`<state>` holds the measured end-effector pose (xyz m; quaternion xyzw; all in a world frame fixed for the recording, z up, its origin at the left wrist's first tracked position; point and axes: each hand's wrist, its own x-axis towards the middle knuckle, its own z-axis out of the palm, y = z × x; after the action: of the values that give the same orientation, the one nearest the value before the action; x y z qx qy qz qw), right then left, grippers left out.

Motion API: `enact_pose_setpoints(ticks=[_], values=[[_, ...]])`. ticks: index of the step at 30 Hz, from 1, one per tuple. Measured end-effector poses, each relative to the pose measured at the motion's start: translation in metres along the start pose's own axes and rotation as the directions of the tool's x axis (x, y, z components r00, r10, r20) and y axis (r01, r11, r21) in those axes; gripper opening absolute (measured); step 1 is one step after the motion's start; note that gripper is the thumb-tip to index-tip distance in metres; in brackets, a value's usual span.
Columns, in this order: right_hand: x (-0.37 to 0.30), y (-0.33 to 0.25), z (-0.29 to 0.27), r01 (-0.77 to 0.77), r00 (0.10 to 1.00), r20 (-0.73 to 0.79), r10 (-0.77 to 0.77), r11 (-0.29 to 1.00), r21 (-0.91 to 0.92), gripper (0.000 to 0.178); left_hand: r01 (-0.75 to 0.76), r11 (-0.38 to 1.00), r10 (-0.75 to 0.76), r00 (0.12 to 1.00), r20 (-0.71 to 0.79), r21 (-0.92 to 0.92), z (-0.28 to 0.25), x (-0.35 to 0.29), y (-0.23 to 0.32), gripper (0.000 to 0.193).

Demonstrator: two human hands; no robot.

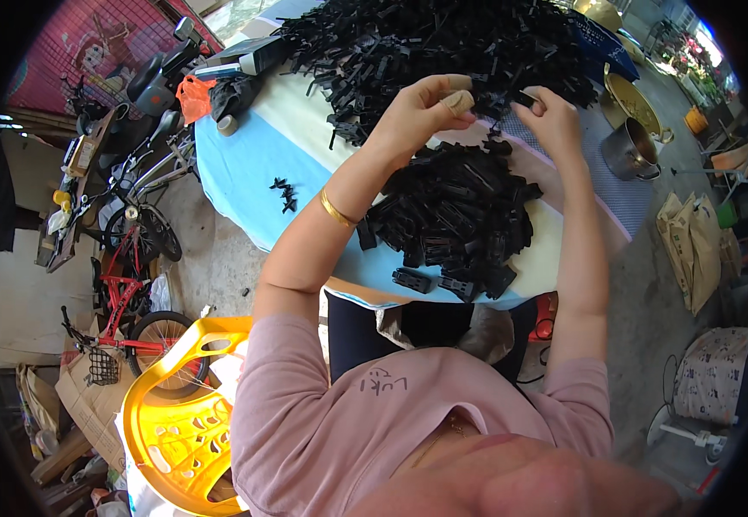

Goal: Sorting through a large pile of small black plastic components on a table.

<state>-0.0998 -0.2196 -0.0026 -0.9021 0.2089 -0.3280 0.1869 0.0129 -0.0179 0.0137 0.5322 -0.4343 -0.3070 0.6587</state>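
Observation:
My left hand (421, 116) is raised over the table, its fingers curled in against a thumb wrapped in tan tape; whatever it holds is hidden. To its right, my right hand (553, 127) pinches a small black plastic part (524, 100) between thumb and fingertips. Beyond both hands spreads a large heap of loose black plastic parts (374, 65). Nearer to me, between my forearms, lies a smaller pile of blocky black plastic pieces (456, 211). A few tiny black bits (284, 195) sit apart on the blue stripe of the cloth (245, 172).
An orange bag (194, 98) and boxes (257, 54) rest at the table's far left. A metal pot (630, 149) and a brass-coloured basin (628, 99) stand on the right. A yellow plastic chair (180, 422) is at my left, with a red bicycle (120, 297) behind it.

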Motion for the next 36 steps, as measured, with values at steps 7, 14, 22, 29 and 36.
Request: enact_pose_setpoints(ticks=[7, 14, 22, 29, 36], values=[[-0.027, -0.063, -0.006, 0.538, 0.842, -0.151, -0.518, 0.825, 0.175, 0.028, 0.256, 0.866, -0.121, 0.941, 0.317, -0.429, -0.011, 0.006, -0.003, 0.049], [-0.035, -0.072, -0.013, 0.612, 0.791, -0.086, -0.606, 0.780, 0.128, 0.030, 0.257, 0.920, -0.123, 0.906, 0.405, -0.296, -0.017, 0.004, 0.001, 0.040], [-0.038, -0.068, -0.012, 0.112, 0.981, 0.013, -0.192, 0.623, 0.774, 0.020, 0.160, 0.906, -0.085, 0.975, 0.203, -0.391, 0.002, -0.004, 0.013, 0.035], [-0.040, -0.073, -0.009, -0.151, 0.969, 0.239, -0.056, 0.631, 0.761, 0.019, -0.145, 0.989, 0.145, 0.989, -0.018, -0.032, 0.010, -0.002, 0.006, 0.032], [-0.043, -0.076, -0.007, -0.126, 0.977, 0.206, -0.061, 0.614, 0.779, 0.020, -0.179, 0.974, 0.186, 0.982, -0.038, 0.140, 0.014, -0.007, 0.009, 0.031]])
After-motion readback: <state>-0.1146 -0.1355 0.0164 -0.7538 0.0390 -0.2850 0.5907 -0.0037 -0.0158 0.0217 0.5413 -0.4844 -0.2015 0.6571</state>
